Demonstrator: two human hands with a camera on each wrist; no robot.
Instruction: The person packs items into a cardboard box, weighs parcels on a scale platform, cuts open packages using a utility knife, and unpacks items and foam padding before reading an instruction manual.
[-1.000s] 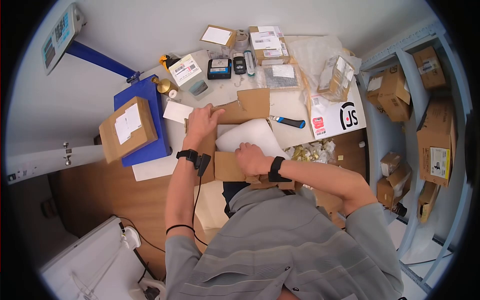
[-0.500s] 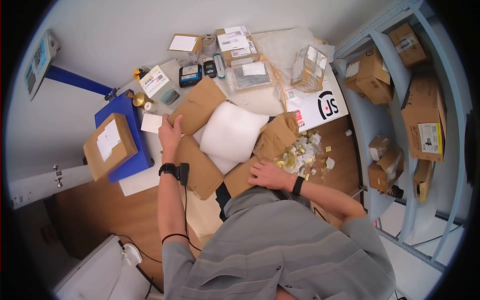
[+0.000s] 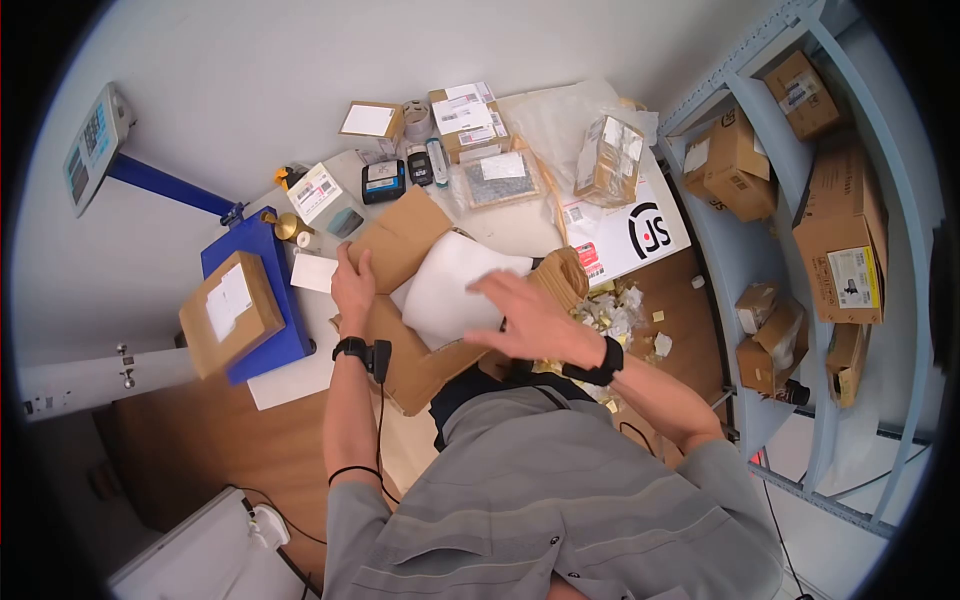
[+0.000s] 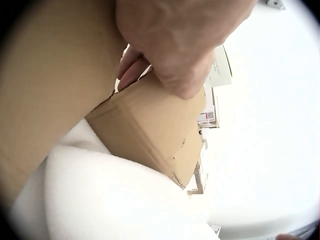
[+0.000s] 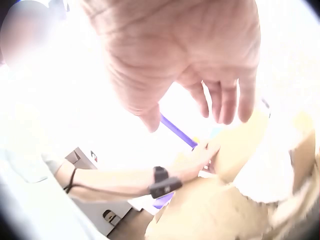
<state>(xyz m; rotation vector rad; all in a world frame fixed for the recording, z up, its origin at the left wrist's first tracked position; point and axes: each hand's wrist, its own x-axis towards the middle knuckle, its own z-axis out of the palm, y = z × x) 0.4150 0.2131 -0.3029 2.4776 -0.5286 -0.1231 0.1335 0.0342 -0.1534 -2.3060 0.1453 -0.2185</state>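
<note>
An opened cardboard box point(image 3: 397, 238) stands at the table's near edge, flaps spread, with white foam sheet point(image 3: 455, 287) bulging inside. At its left corner my left hand point(image 3: 353, 290) grips a flap; in the left wrist view the hand point(image 4: 180, 40) has fingers behind the cardboard point(image 4: 150, 120), above the white foam point(image 4: 110, 195). My right hand point(image 3: 530, 318) hovers over the box's right side, fingers spread, holding nothing. The right wrist view shows this hand point(image 5: 185, 55) with thumb and fingers apart, above the box point(image 5: 210, 210).
A parcel point(image 3: 232, 305) rests on a blue scale point(image 3: 265, 260) at the left. Behind the box lie a label printer point(image 3: 383, 182), a wrapped parcel point(image 3: 500, 178) and other boxes. Scraps point(image 3: 615, 310) lie to the right, near a shelf point(image 3: 790, 330) holding cartons.
My right hand has let go of the near right flap and lifted over the box, fingers spreading. My left hand stays at the left corner. The box had earlier turned and its flaps opened outward.
</note>
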